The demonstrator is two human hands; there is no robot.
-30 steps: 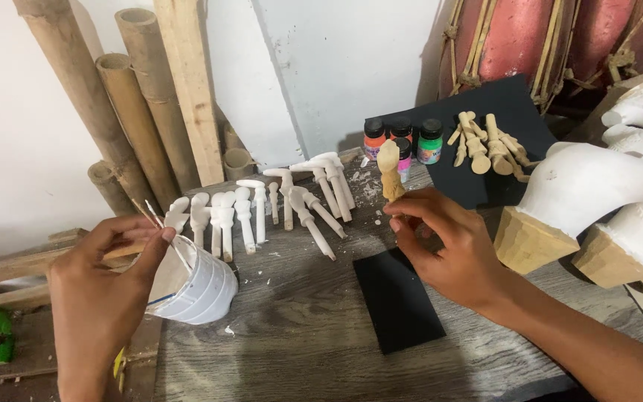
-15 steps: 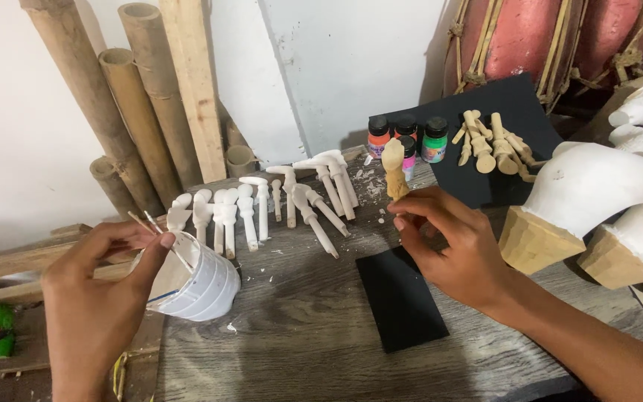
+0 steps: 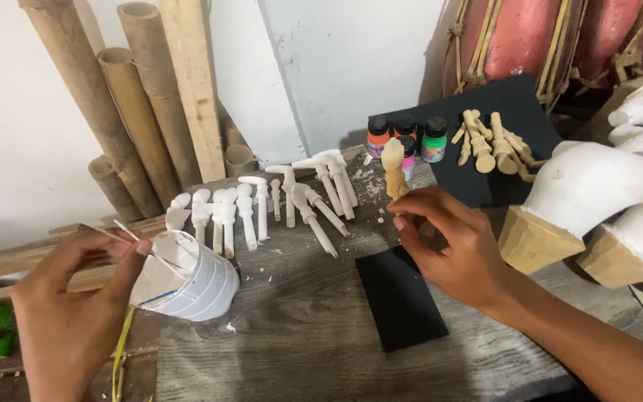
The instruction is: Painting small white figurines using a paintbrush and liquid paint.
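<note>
Left hand (image 3: pixel 76 298) pinching thin stick (image 3: pixel 132 237) over tilted white cup (image 3: pixel 187 279); right hand (image 3: pixel 452 249) gripping bare wooden peg (image 3: pixel 394 173), 1 o'clock of cup. Probably best loading tip lightly, keeping peg upright.

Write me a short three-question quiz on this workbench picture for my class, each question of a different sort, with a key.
1. True or false: the right hand holds a small unpainted wooden figure upright.
2. What does the left hand hold over the tilted white paint-smeared tub? A) a thin stick B) scissors C) a sponge
3. Fill in: the white-coated wooden pegs lie in a row on the grey ____ tabletop.

Key: 1 true; 2 A, the thin stick; 3 wooden.
</note>
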